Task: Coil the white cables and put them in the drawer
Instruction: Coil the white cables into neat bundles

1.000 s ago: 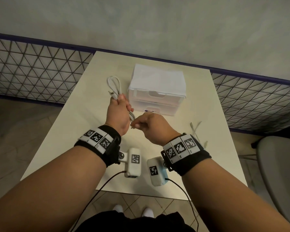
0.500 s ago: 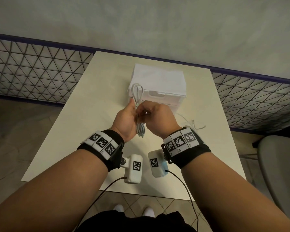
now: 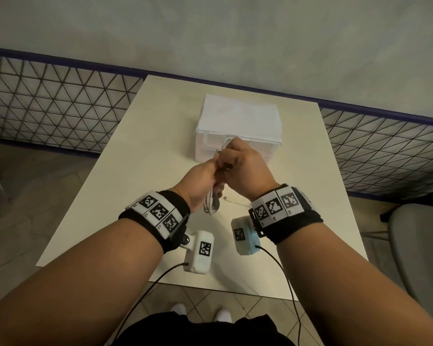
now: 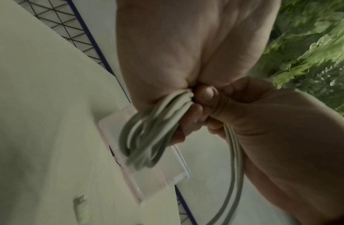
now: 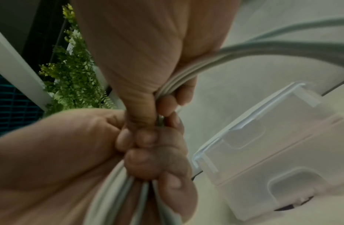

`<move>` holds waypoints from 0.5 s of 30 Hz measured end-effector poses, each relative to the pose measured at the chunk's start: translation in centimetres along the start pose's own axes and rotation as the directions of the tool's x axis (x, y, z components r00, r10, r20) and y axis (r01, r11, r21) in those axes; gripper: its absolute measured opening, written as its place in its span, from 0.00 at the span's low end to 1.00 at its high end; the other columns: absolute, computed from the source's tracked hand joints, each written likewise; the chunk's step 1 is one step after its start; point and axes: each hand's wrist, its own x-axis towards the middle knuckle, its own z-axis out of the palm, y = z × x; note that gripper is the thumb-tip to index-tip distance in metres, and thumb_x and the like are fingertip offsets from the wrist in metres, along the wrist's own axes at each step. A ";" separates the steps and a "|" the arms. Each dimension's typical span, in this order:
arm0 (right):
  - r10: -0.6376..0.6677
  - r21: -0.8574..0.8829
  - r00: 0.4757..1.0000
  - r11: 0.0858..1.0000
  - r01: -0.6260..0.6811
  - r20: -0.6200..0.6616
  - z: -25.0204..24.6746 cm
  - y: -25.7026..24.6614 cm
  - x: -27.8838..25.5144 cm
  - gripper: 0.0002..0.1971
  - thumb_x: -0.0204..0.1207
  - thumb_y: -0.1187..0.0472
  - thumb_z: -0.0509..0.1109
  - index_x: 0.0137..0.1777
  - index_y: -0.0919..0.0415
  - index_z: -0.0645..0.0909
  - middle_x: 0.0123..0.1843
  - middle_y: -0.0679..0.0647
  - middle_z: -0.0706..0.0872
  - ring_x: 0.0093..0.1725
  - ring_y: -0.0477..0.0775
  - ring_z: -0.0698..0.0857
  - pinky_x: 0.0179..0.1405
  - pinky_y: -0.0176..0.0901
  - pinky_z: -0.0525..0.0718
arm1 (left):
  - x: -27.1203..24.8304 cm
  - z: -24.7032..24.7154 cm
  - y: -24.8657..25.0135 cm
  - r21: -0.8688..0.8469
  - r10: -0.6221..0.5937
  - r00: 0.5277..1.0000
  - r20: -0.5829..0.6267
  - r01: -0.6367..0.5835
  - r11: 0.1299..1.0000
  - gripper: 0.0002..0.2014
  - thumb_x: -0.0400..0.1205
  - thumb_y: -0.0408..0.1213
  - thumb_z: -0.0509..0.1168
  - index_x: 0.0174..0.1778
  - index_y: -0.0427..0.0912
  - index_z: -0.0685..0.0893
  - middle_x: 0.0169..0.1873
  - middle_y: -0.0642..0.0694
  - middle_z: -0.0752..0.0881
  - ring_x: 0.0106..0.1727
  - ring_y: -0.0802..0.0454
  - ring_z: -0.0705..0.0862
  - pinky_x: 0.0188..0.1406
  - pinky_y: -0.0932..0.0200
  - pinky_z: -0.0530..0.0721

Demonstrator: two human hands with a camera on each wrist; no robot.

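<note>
The desk carries the drawer unit at 12 o'clock, its drawers closed; in front of it the left hand and right hand meet, each clenched on the white cable; its loops hang toward 6 o'clock; light, limp and likely springy, it seems best pinched at the bundle's waist.

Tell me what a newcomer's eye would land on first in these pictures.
First, the two hands meeting above the middle of the table: the left hand and the right hand both grip a bundle of looped white cable, its loops hanging below the left hand. Just behind them stands a white two-drawer box, both drawers shut. A loose plug end lies on the table near the right wrist.
</note>
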 end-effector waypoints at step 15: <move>0.477 0.414 0.878 0.794 -0.444 0.028 -0.5 0.7 -0.3 0.06 0.70 0.71 0.73 0.42 0.60 0.87 0.37 0.52 0.88 0.40 0.52 0.89 0.49 0.45 0.89 | -0.5 -0.8 -1.0 -0.003 -0.022 0.994 -0.111 0.022 1.000 0.23 0.87 0.53 0.48 0.42 0.38 0.78 0.19 0.52 0.67 0.21 0.54 0.63 0.26 0.58 0.68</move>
